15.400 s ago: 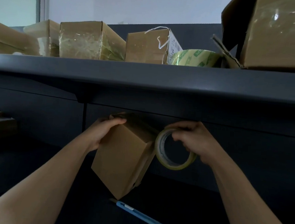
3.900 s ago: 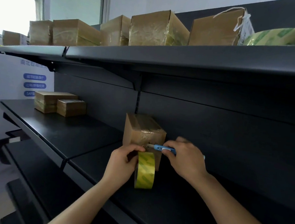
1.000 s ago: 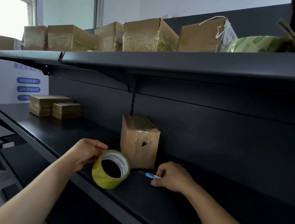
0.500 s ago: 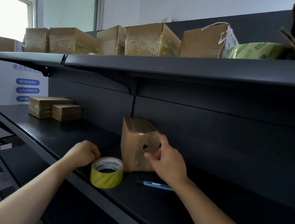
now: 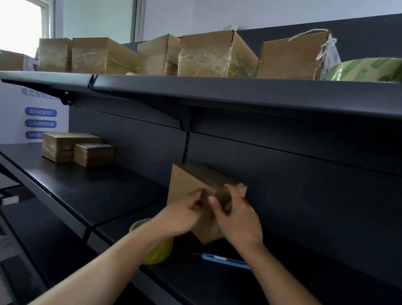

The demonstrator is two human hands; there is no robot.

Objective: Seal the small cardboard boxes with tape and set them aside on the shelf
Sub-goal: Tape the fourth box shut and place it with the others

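Cardboard box point(image 5: 188, 179) gripped by curled left hand point(image 5: 180, 218) and curled right hand point(image 5: 236, 221); hands nearly touching.

Stockrm: metal shelving point(image 5: 248, 91) w/ taped boxes point(image 5: 203, 53).

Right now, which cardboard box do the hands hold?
The small box on the lower shelf, beside the yellow tape roll: left hand and right hand both hold it. The others sit untouched.
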